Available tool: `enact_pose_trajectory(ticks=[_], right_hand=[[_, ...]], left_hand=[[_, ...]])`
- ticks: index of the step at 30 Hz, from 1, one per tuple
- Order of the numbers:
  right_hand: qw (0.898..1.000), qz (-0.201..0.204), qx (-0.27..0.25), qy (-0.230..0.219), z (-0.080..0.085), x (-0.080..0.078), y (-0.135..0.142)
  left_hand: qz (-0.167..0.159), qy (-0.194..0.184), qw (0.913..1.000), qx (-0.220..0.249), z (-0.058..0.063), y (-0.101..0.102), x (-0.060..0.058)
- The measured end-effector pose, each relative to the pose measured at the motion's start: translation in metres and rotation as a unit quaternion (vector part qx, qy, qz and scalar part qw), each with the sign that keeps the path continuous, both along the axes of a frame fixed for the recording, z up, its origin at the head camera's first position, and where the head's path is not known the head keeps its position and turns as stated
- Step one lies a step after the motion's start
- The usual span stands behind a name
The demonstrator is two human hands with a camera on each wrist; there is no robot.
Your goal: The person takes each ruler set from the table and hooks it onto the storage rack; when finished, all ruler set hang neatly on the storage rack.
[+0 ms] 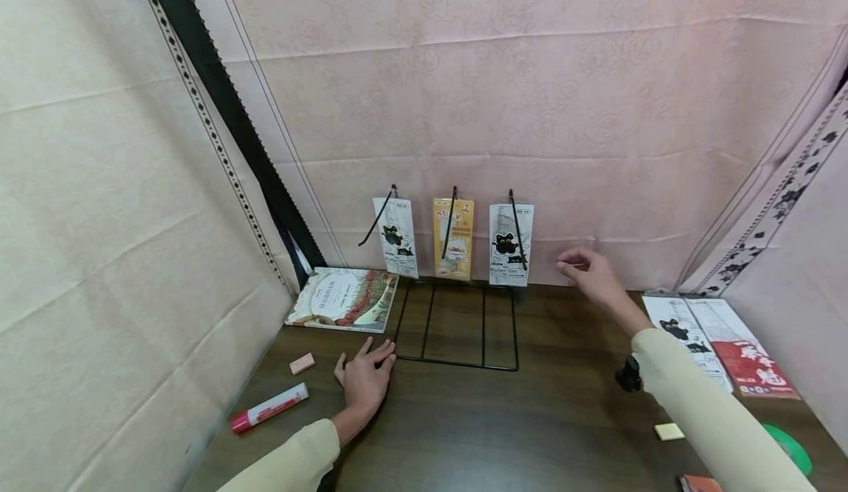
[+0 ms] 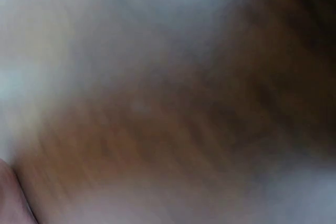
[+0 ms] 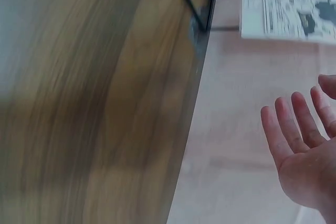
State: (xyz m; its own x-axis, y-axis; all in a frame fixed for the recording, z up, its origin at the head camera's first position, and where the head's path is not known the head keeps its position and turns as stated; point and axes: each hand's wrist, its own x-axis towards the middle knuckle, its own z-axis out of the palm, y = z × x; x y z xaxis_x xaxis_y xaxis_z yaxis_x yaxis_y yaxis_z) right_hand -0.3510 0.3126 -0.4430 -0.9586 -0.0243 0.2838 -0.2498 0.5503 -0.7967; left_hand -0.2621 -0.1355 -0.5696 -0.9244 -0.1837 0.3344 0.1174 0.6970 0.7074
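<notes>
A black wire display rack (image 1: 457, 364) stands on the table with three packs on its hooks: a white ruler set with a black cat (image 1: 396, 245), an orange pack (image 1: 461, 219), and another white ruler set (image 1: 505, 260). My left hand (image 1: 366, 378) rests at the rack's front left corner, fingers spread, fingertips touching or very near the wire. The left wrist view is too blurred to tell more. To the right of the hanging packs my right hand (image 1: 596, 277) is raised before the wall cloth, holding nothing. In the right wrist view its fingers (image 3: 286, 124) are apart and loosely bent.
Left of the rack lie a book (image 1: 354, 300), a pink eraser (image 1: 302, 363) and a red-and-white glue stick (image 1: 270, 408). Toward the right are a white pack (image 1: 685, 334), a red-and-white pack (image 1: 755, 363), a yellow block (image 1: 669, 431) and a green round object (image 1: 788, 448). Cloth walls surround the table.
</notes>
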Motion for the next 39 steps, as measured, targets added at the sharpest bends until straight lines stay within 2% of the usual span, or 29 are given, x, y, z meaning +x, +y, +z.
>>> enact_pose_trajectory(ticks=[7,12,15,20,24,26,31,39], right_hand=[[0.998,-0.036,0.047,0.021,0.007,0.015,0.038],[0.996,-0.049,0.071,-0.005,0.011,0.025,0.064],[0.994,-0.057,0.094,-0.019,0.012,0.032,0.083],[0.989,-0.045,0.122,-0.064,0.018,0.047,0.112],[0.985,-0.016,0.135,-0.107,0.021,0.054,0.131],[0.984,-0.012,0.136,-0.114,0.021,0.056,0.141],[0.982,-0.040,0.130,-0.128,0.012,0.066,0.167],[0.975,-0.084,0.098,-0.183,-0.013,0.083,0.206]], left_hand=[[0.008,0.004,1.0000,-0.001,0.000,-0.002,0.001],[0.012,0.006,0.9999,-0.001,0.000,-0.003,0.002],[0.005,0.010,0.9999,0.002,0.002,-0.002,0.003],[-0.009,0.011,0.9999,0.001,0.003,0.000,0.002],[-0.002,0.012,0.9999,0.000,0.002,0.000,0.002],[-0.001,0.011,0.9999,-0.002,0.003,0.000,0.002],[0.000,0.008,1.0000,-0.002,0.003,0.000,0.003],[0.001,-0.002,1.0000,0.003,0.003,0.000,0.004]])
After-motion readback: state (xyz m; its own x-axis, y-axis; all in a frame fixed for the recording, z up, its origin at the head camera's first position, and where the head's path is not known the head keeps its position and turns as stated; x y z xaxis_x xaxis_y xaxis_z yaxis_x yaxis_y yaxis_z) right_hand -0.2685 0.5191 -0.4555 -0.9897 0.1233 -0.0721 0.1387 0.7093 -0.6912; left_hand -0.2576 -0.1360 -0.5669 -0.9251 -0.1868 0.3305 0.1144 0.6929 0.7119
